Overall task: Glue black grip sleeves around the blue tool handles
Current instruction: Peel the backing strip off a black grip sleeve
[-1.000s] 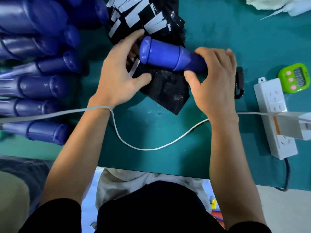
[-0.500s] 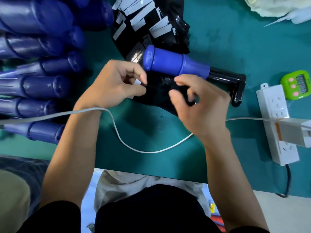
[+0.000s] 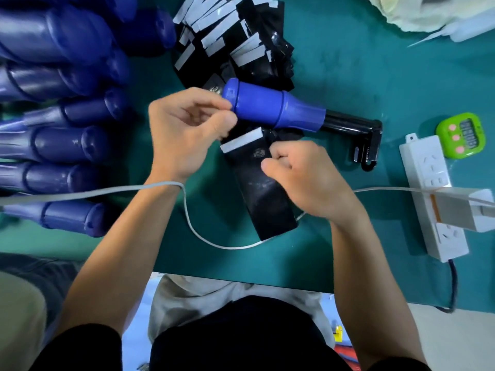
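Note:
A blue tool handle (image 3: 270, 107) with a black metal end (image 3: 356, 129) lies across the green table, resting on a pile of black grip sleeves (image 3: 241, 49) with white backing strips. One black grip sleeve (image 3: 262, 191) is stretched out below the handle, a white strip (image 3: 241, 140) at its upper end. My left hand (image 3: 184, 135) pinches the sleeve's upper left corner beside the handle's butt. My right hand (image 3: 305, 178) grips the sleeve's right edge with curled fingers.
Several more blue handles (image 3: 59, 140) are stacked along the left. A white power strip (image 3: 431, 194) with a plugged adapter and a green timer (image 3: 460, 135) sit at the right. A white cable (image 3: 192, 228) crosses the table under my wrists. White cloth (image 3: 417, 12) lies at top right.
My right hand let go of the blue handle and came down onto a sleeve. Both hands then pulled that sleeve out from the pile toward me, exposing its white strip.

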The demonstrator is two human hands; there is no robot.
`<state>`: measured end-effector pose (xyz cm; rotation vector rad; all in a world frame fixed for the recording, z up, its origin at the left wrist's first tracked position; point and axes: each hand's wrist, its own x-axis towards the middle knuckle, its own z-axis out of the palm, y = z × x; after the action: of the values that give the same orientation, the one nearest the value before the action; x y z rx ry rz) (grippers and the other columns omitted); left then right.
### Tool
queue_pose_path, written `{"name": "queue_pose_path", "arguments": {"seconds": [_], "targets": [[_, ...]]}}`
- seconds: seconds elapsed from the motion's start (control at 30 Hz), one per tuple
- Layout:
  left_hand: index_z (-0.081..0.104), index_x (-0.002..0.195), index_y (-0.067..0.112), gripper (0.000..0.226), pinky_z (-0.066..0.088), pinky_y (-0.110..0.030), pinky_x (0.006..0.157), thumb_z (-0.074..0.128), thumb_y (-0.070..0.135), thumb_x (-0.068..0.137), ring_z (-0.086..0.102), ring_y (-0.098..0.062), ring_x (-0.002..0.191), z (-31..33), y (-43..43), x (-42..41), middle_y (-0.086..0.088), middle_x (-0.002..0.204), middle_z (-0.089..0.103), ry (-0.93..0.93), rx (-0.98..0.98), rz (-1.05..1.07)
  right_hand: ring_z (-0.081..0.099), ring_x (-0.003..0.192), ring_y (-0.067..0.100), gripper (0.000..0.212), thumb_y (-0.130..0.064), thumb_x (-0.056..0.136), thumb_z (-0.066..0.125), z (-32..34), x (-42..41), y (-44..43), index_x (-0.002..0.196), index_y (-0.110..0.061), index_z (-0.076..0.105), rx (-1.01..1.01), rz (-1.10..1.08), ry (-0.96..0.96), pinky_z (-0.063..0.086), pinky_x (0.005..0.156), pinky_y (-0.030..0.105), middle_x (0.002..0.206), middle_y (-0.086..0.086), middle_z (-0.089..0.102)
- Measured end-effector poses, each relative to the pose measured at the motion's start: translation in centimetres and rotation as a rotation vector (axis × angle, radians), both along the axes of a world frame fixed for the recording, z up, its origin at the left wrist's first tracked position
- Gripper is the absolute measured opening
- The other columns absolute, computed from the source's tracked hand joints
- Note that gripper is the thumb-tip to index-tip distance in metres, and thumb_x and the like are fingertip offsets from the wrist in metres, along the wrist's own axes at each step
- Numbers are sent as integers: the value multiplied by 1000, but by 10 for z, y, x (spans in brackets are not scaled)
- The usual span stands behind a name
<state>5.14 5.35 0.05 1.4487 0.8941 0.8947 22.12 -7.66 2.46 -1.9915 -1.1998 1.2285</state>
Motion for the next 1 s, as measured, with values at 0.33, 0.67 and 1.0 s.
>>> {"name": "queue_pose_path", "arguments": {"seconds": [0.33,0.67,1.0], "targets": [[58,143,30,71,37,-12,106,79,17,76,56,-5,125,-11,8,6,16,136,60,427,242,-158,62,114,27,45,-18,81,76,1,21,-3,125,-16,71,391,-248,-751,44,108,43,121,-3,72],[64,114,20,40,42,-21,80,69,46,84,53,-11,88,-14,-5,8,12,100,61,494,343,-83,57,96,27,53,11,66,45,-16,28,14,111,-9,67,334,-264,-755,33,120,45,92,2,66],[69,128,23,42,47,-36,94,56,43,93,61,-14,104,-4,3,-6,10,115,68,419,322,-225,54,94,30,41,-4,68,65,-23,31,13,107,-12,69,352,-169,-779,38,105,39,93,0,65]]}}
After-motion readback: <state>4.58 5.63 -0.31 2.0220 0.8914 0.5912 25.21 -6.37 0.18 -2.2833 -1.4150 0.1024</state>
